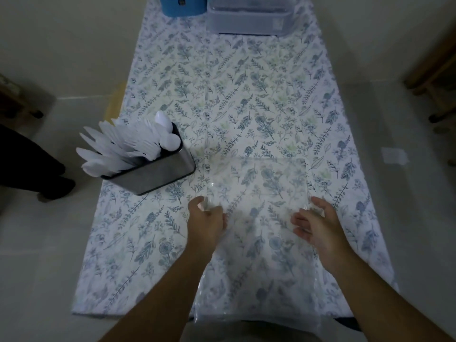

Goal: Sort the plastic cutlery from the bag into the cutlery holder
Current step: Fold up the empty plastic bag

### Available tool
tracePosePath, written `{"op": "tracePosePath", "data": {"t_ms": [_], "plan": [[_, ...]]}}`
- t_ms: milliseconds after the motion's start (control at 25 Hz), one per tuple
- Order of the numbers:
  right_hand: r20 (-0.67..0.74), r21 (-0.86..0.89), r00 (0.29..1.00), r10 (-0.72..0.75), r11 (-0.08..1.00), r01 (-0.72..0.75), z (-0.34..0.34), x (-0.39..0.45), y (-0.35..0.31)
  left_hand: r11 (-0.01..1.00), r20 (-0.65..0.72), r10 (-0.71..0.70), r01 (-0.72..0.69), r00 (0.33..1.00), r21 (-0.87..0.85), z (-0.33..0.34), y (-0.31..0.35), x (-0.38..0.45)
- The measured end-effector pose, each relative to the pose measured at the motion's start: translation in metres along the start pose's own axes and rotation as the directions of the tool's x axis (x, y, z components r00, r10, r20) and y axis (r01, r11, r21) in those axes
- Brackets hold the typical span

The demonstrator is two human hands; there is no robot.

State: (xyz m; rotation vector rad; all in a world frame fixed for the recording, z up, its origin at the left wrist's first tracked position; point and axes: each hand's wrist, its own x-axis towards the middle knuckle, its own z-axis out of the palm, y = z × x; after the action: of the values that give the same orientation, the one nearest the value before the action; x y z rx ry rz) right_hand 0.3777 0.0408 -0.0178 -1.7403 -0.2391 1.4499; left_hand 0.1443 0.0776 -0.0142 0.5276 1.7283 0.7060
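Observation:
A clear plastic bag (pixel 256 183) lies flat on the floral tablecloth, and nothing shows inside it. My left hand (pixel 206 218) pinches its left edge. My right hand (pixel 314 223) pinches the right edge between thumb and fingers. A metal cutlery holder (pixel 158 172) stands at the table's left edge, to the upper left of my left hand. White plastic cutlery (pixel 128 144) fills it: knives, forks and spoons lean out to the left.
The table (pixel 246 95) runs away from me under a leaf-patterned cloth. At its far end stand a blue container (pixel 182 6) and a grey lidded box (pixel 249 18). A person's dark legs (pixel 32 164) stand on the floor at left.

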Motion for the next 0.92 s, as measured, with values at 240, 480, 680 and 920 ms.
{"op": "tracePosePath", "data": {"t_ms": [240, 480, 680, 920], "plan": [[0.072, -0.058, 0.997, 0.034, 0.998, -0.030, -0.009, 0.000, -0.008, 0.980, 0.110, -0.175, 0.184, 0.978, -0.075, -0.011, 0.014, 0.017], [0.074, -0.011, 0.989, 0.131, 0.991, -0.131, -0.018, 0.008, -0.006, 0.977, 0.317, -0.054, 0.115, 0.947, -0.178, -0.043, -0.005, 0.017], [0.316, -0.419, 0.948, 0.049, 0.903, 0.092, -0.036, -0.006, -0.016, 0.949, 0.427, 0.092, -0.209, 0.899, 0.235, -0.068, 0.002, 0.008], [0.207, -0.852, 0.938, -0.280, 0.419, 0.313, -0.017, -0.012, 0.001, 0.416, 0.384, 0.381, -0.527, 0.841, 0.741, -0.052, 0.000, 0.003]]}}
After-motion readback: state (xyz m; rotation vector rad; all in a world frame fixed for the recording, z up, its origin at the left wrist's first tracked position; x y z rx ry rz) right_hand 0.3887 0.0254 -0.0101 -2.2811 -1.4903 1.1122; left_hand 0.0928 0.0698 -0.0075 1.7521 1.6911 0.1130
